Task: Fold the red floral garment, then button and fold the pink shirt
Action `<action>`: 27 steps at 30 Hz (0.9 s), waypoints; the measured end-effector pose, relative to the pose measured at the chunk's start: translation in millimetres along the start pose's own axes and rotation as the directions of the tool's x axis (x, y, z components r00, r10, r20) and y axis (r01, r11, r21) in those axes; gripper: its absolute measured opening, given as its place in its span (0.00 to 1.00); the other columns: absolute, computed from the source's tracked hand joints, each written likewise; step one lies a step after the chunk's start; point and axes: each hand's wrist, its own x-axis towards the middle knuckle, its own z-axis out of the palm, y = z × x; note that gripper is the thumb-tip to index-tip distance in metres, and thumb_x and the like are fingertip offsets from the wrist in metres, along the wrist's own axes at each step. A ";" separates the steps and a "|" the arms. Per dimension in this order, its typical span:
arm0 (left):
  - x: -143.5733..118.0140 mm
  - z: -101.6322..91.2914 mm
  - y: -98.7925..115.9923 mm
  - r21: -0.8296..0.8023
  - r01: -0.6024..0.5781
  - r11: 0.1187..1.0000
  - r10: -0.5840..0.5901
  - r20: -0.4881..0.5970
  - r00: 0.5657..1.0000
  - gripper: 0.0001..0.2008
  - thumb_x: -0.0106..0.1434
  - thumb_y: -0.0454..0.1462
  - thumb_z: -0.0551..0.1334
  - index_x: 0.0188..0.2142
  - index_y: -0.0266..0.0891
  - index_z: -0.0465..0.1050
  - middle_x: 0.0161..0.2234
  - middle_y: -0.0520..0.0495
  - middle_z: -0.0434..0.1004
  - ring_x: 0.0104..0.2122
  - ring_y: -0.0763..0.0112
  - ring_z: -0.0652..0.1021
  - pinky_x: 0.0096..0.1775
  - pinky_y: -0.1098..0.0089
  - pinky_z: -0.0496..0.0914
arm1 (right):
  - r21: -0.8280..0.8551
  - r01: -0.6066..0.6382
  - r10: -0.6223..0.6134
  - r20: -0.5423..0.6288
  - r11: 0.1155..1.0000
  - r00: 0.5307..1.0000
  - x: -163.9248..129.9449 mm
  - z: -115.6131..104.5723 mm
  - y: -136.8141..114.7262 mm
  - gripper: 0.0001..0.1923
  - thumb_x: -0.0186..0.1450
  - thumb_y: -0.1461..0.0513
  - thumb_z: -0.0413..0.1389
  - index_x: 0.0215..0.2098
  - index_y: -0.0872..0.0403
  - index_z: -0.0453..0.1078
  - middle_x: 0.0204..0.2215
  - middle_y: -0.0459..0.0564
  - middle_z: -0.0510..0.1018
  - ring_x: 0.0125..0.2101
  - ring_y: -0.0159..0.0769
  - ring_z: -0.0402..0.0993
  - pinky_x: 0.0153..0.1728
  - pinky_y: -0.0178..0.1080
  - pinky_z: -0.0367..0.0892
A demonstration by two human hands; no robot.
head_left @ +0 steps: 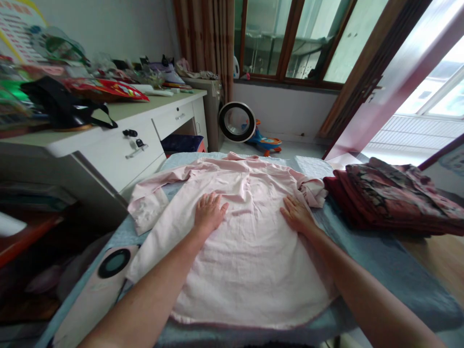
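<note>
A blue-grey padded table (384,261) fills the middle of a cluttered room, with a white desk (119,145) piled with packets along the left wall, brown curtains (206,38) and a wood-framed window (290,38) at the far end, and a round white fan (237,122) on the floor below. A pale pink shirt (246,241) lies flat on the table, its long axis running from the near edge to the far one, collar at the far end and hem toward the wearer. The left hand (208,212) and the right hand (297,215) both rest palm down on the cloth, fingers open and flat, gripping nothing. One sleeve (148,203) trails off to the left; the other is bunched on the right and hard to make out. A folded stack of dark red patterned clothes (395,198) sits at the table's right, partly cut off by the frame.
</note>
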 end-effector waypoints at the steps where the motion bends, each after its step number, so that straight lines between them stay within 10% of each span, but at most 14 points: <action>1: 2.6 -1.2 -5.2 0.000 0.034 0.999 -0.034 -0.005 0.999 0.25 0.70 0.50 0.47 0.60 0.43 0.66 0.63 0.41 0.64 0.62 0.50 0.62 0.60 0.52 0.59 | -0.018 -0.036 0.036 0.011 0.999 0.999 3.5 -2.8 1.4 0.27 0.71 0.57 0.44 0.60 0.67 0.63 0.62 0.67 0.65 0.64 0.49 0.57 0.64 0.48 0.51; 7: 6.7 -3.9 -12.9 0.046 0.086 0.995 -0.084 -0.042 0.996 0.23 0.68 0.45 0.52 0.60 0.43 0.65 0.63 0.41 0.63 0.63 0.51 0.61 0.61 0.53 0.58 | -0.014 -0.218 0.219 0.105 0.976 0.970 49.0 -18.0 -41.0 0.22 0.70 0.53 0.45 0.48 0.61 0.71 0.51 0.66 0.74 0.52 0.51 0.70 0.54 0.48 0.62; 13: 4.0 -5.1 -7.8 0.052 0.125 0.991 -0.126 0.016 0.992 0.26 0.68 0.47 0.51 0.63 0.44 0.62 0.66 0.40 0.60 0.65 0.45 0.56 0.61 0.38 0.50 | 0.154 0.051 -0.071 0.127 0.987 0.989 114.7 -10.0 -109.9 0.25 0.70 0.51 0.48 0.61 0.52 0.62 0.65 0.57 0.60 0.62 0.51 0.58 0.58 0.49 0.57; 27: 11.8 -6.4 -7.0 0.084 0.172 0.981 -0.182 0.135 0.974 0.26 0.68 0.45 0.51 0.64 0.42 0.60 0.66 0.36 0.58 0.65 0.41 0.55 0.58 0.31 0.49 | 0.163 -0.051 0.054 -0.013 0.985 0.998 158.1 35.1 -46.8 0.22 0.71 0.56 0.47 0.58 0.57 0.67 0.65 0.56 0.63 0.63 0.46 0.58 0.63 0.45 0.52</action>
